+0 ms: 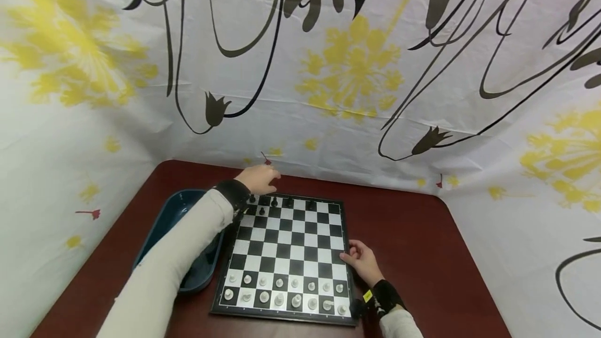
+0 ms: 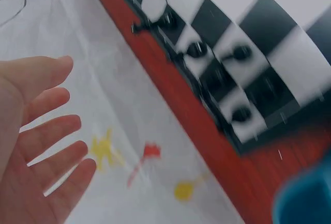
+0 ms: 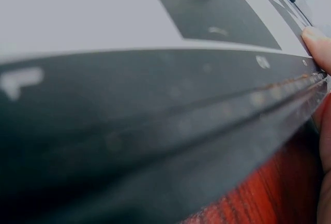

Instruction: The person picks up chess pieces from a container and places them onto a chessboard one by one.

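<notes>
A black-and-white chessboard (image 1: 290, 239) lies on the table, with two rows of white chess pieces (image 1: 279, 299) along its near side. Several black chess pieces (image 1: 274, 202) stand at its far left, seen blurred in the left wrist view. Beyond that far left corner hovers my left hand (image 1: 257, 179); in the left wrist view its fingers (image 2: 57, 125) are spread and hold nothing. My right hand (image 1: 362, 261) grips the board's right edge, thumb (image 3: 319, 45) on top and fingers lower at the side.
A dark blue tray (image 1: 213, 265) stands left of the board, partly hidden under my left sleeve (image 1: 164, 254). Reddish-brown tabletop (image 1: 399, 218) surrounds the board. White cloth (image 1: 281, 82) with flower prints hangs behind the table and at both sides.
</notes>
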`<action>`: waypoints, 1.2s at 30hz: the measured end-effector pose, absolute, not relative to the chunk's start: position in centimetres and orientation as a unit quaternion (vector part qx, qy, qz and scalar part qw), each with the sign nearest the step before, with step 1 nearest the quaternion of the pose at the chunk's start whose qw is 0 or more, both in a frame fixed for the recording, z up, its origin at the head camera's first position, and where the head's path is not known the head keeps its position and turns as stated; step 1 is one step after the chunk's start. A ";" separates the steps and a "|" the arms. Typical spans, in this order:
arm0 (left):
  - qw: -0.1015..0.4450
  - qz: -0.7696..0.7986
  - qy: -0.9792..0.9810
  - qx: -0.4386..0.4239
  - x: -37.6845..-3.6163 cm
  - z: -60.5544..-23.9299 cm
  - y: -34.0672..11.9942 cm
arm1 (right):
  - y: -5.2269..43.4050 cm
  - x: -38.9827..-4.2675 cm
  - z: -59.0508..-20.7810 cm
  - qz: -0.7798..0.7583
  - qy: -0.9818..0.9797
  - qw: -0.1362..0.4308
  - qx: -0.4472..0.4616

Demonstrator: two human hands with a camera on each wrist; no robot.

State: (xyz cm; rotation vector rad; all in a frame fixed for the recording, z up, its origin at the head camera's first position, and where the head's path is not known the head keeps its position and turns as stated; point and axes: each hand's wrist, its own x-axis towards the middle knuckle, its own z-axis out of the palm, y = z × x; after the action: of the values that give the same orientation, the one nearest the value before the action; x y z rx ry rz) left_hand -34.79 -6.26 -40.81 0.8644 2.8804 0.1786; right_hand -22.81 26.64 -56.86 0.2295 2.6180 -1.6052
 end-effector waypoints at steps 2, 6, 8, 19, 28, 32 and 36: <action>0.068 0.056 0.956 0.278 -34.4 -40.4 -7.7 | 26.9 -22.6 -57.0 -0.520 0.850 0.030 0.079; 0.072 0.056 0.963 0.252 -33.9 -39.8 -10.8 | 27.3 -22.5 -57.1 -0.517 0.851 0.032 0.083; 0.070 0.059 0.966 0.241 -33.6 -39.6 -12.3 | 27.4 -22.4 -57.1 -0.517 0.851 0.033 0.083; 0.062 0.086 0.973 0.205 -31.5 -39.7 -19.1 | 27.4 -22.3 -56.6 -0.517 0.851 0.042 0.082; 0.088 0.109 0.970 0.199 -29.6 -42.3 -22.7 | 26.7 -22.3 -56.4 -0.519 0.850 0.044 0.083; 0.112 0.116 0.967 0.195 -28.2 -43.5 -23.5 | 26.3 -22.3 -56.4 -0.521 0.849 0.045 0.076; 0.145 0.111 0.962 0.201 -26.7 -45.1 -24.2 | 26.2 -22.5 -56.4 -0.519 0.851 0.040 0.072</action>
State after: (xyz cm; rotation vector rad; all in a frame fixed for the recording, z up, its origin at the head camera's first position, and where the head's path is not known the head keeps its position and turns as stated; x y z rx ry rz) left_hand -26.73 -24.18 -45.08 0.5792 2.7728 0.3200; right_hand -22.53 26.20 -56.44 0.2196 2.6076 -1.5910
